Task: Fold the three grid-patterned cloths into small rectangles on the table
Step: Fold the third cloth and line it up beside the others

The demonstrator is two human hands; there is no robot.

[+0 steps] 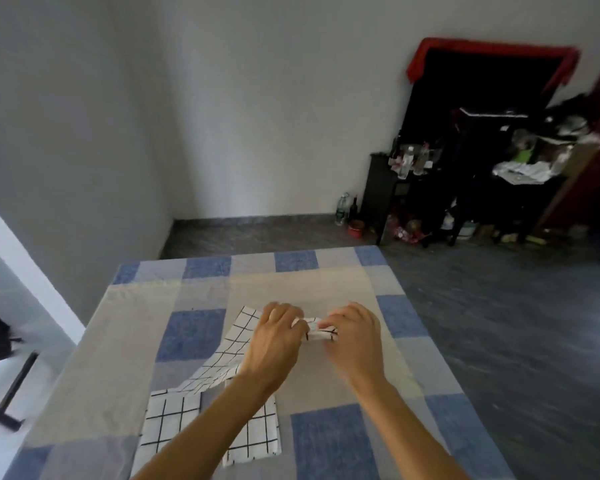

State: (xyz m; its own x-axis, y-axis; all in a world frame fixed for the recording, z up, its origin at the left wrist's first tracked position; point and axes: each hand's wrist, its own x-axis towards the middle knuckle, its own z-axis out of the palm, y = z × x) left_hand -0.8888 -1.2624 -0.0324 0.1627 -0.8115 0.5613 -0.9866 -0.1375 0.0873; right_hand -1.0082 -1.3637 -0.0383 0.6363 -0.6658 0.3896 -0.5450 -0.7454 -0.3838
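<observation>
Head view. Left hand and right hand, fingers curled, pinch a bunched edge of a grid-patterned cloth between them over the checked bench. The rest of the cloth trails left beneath the left wrist. A second grid cloth lies flat nearer, under the left forearm.
</observation>
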